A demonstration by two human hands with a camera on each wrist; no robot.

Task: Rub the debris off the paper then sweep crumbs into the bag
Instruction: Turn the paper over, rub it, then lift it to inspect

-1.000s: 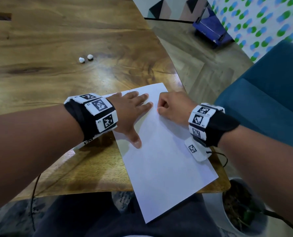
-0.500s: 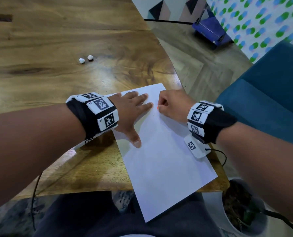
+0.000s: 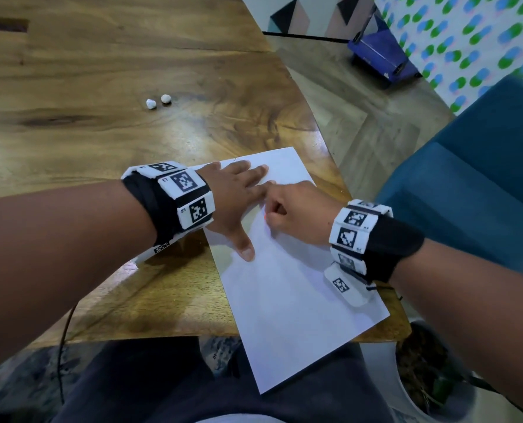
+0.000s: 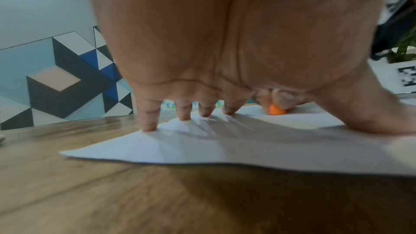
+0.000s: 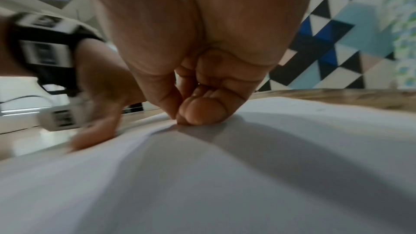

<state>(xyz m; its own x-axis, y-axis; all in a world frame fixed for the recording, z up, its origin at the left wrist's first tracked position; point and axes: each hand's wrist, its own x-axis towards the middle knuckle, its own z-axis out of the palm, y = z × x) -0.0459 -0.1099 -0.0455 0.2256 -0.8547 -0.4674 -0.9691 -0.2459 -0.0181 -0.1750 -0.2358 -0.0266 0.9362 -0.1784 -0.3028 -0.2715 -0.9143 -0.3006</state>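
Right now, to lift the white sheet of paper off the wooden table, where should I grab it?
Probably the near corner of the white sheet of paper, pinched from your side of the wooden table. It overhangs the table edge, so fingers fit beneath; the rest lies flat, with the left hand pressing the far end and the right hand pinching a small orange piece there.

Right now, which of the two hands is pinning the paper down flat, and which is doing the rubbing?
The left hand pins the paper: fingers spread and straight, thumb out. The right hand rubs, its fingers curled around a small orange eraser pressed to the sheet.
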